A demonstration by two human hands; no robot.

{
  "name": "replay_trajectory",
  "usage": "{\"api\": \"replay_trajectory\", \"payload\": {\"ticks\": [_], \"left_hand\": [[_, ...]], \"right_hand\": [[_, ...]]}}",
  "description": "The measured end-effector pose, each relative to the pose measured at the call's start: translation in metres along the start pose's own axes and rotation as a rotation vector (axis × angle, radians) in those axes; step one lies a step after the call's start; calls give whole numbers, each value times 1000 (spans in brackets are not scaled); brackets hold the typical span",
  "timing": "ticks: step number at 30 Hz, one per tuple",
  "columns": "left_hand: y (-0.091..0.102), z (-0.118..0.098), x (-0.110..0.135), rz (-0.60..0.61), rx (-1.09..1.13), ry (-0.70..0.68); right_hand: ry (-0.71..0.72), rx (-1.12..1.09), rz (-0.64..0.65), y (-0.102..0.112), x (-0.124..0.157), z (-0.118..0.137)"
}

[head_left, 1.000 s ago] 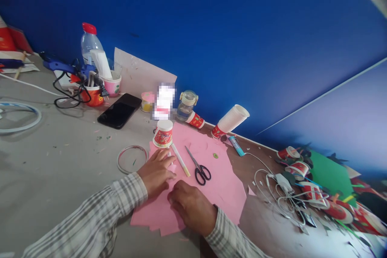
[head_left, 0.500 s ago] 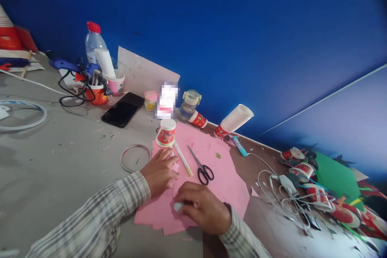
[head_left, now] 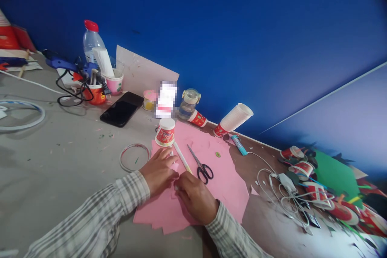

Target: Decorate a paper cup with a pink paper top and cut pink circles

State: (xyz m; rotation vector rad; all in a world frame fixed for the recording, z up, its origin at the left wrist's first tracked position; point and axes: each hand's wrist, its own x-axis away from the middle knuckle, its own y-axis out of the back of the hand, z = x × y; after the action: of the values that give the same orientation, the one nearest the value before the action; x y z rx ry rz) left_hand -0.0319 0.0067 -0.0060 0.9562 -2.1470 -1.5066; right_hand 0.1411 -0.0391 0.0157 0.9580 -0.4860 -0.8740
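Observation:
My left hand (head_left: 159, 172) lies on the pink paper (head_left: 223, 193) with its fingers spread, near a short white strip (head_left: 171, 153). My right hand (head_left: 196, 196) is closed beside it, thumb and fingers pinched close to the left fingertips. A small pale object (head_left: 176, 188) shows at the right fingertips; its kind is mostly hidden by the fingers. Beyond the hands, an upside-down red and white paper cup (head_left: 165, 133) stands at the paper's edge. Right of it lie a white stick (head_left: 182, 156) and black-handled scissors (head_left: 200, 168).
A wire ring (head_left: 134, 157) and black phone (head_left: 121, 109) lie on the left. Behind are a lidded jar (head_left: 189, 102) and a leaning stack of cups (head_left: 235, 119). Tangled white cables (head_left: 287, 193) and several decorated cups (head_left: 319, 194) crowd the right.
My right hand has moved up and left, closer to my left hand, and the pale object in it is now mostly covered. My left hand stays nearly in place.

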Motion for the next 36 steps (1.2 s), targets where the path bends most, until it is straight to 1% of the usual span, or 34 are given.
{"api": "replay_trajectory", "payload": {"ticks": [5,7,9,10,11,13,14,16,19,22,25,28,29,31,33,36], "left_hand": [[1,1,1,-7,-7,2],[2,1,1,16,-4,5],[2,1,1,37,-5,7],[2,0,1,40,-8,8],[2,0,1,40,-12,10],[0,1,1,31,-15,8],[-1,1,1,28,-15,6],[-2,2,1,26,-13,5],[-3,3,1,5,-15,-9],[-1,2,0,-16,-23,-36],[1,1,0,4,-25,-22],[2,0,-1,40,-22,-3],[1,0,0,37,-24,-3],[0,0,0,15,-32,-8],[-2,1,1,0,-38,-10],[-4,2,1,7,-40,-3]], "right_hand": [[26,4,72,1,9,8],[69,-63,133,7,13,10],[93,-170,147,16,15,12],[84,-221,119,21,16,11],[51,-252,49,26,15,10],[-14,-249,-91,32,11,6],[-28,-222,-134,33,8,4],[-19,-165,-145,29,1,-2],[-14,-87,-89,15,-5,-8],[-36,-37,-38,2,0,-6],[-27,-75,17,0,10,0],[11,-174,66,12,17,5],[10,-204,44,18,18,5],[-30,-240,-75,31,15,5],[-51,-221,-146,41,10,5],[-40,-178,-133,47,2,5]]}}
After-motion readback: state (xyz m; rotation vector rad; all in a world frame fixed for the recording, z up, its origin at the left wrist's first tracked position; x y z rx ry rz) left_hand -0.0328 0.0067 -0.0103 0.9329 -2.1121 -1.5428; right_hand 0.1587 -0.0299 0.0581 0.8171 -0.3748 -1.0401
